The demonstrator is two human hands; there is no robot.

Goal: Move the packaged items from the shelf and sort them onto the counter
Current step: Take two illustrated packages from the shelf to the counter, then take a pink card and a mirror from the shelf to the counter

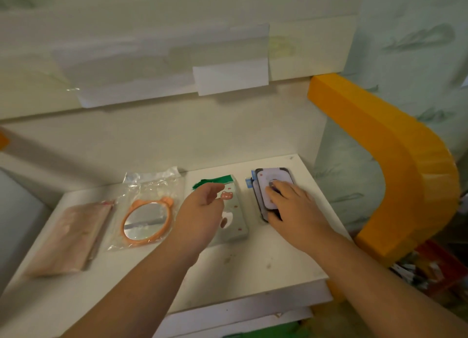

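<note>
four packaged items lay in a row on the white counter (253,266). from left: a flat pink packet (73,236); a clear plastic bag (149,190) containing an orange-framed mirror (147,221); a pale green pack (234,223) with bear prints and a green top strip; a stack of dark-edged cards (269,185) near the right edge. the left hand (202,211) hovered over the green pack, fingers loosely curled, holding nothing. the right hand (296,211) rested on the card stack, fingers nearly straight, pressing its top; whether the thumb gripped the stack's edge could not be told.
</note>
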